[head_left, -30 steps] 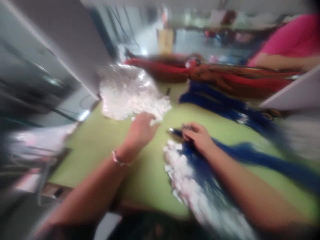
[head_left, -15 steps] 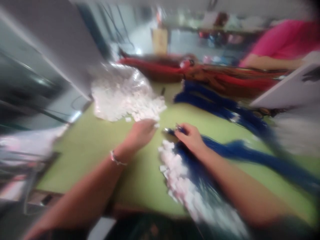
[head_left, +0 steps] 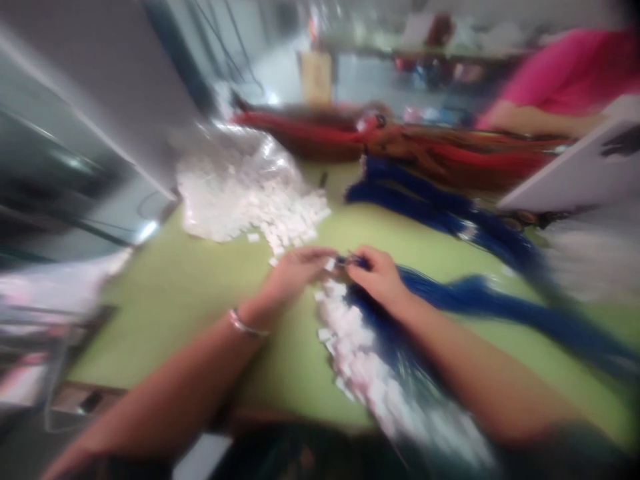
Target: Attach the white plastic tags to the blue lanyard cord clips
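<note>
The picture is blurred by motion. My left hand and my right hand meet over the green table. Fingers of my left hand pinch a small white piece, taken from a heap of white pieces spilling from a clear bag. With its fingers closed, my right hand grips the end of a blue hair bundle that runs off to the right. Below my hands lies a row of blue strands tipped with white pieces.
More blue hair bundles and red and brown bundles lie at the back. A person in a pink top sits at the far right behind a white board. A grey panel stands to the left.
My left hand has drawn back from the white heap, carrying a white piece, and come right to meet my right hand at the end of the blue bundle.
</note>
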The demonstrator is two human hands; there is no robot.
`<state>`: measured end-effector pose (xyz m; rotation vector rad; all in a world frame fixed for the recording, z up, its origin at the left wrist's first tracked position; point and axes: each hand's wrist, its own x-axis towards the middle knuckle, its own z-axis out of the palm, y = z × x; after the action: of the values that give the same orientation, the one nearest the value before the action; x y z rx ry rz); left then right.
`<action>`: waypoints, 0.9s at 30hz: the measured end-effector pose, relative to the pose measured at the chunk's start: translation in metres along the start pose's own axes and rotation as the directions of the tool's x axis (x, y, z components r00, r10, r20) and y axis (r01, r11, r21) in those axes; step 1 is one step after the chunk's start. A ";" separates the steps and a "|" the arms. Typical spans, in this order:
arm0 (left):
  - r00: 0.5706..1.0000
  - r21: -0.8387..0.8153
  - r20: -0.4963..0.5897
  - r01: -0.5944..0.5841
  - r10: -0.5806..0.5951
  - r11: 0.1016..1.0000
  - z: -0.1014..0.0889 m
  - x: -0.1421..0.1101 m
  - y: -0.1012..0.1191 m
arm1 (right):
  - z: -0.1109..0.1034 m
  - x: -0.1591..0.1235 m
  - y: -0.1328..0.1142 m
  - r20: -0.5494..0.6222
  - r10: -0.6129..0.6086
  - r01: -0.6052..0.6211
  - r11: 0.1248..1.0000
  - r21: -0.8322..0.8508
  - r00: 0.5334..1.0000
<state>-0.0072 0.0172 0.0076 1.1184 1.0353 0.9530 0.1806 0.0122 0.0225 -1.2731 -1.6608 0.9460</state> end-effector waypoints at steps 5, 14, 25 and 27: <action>0.998 -0.188 0.038 0.051 -0.045 0.981 0.009 -0.002 0.004 | 0.002 -0.001 -0.002 -0.012 0.007 -0.007 1.000 -0.010 1.000; 0.992 -0.267 0.056 0.127 -0.117 0.955 0.011 -0.001 0.008 | 0.003 -0.004 -0.001 -0.023 -0.034 0.033 0.999 -0.034 0.999; 0.995 -0.122 0.021 0.096 -0.095 0.988 0.004 0.003 -0.006 | 0.005 -0.006 0.001 -0.045 -0.073 0.068 0.991 -0.114 0.996; 0.998 -0.043 -0.038 0.044 -0.045 0.998 0.005 0.003 -0.007 | 0.006 -0.007 0.002 -0.039 -0.069 0.063 0.988 -0.140 0.997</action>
<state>-0.0012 0.0174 0.0012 1.0412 1.0623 0.9600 0.1766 0.0058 0.0168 -1.3124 -1.7486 0.7687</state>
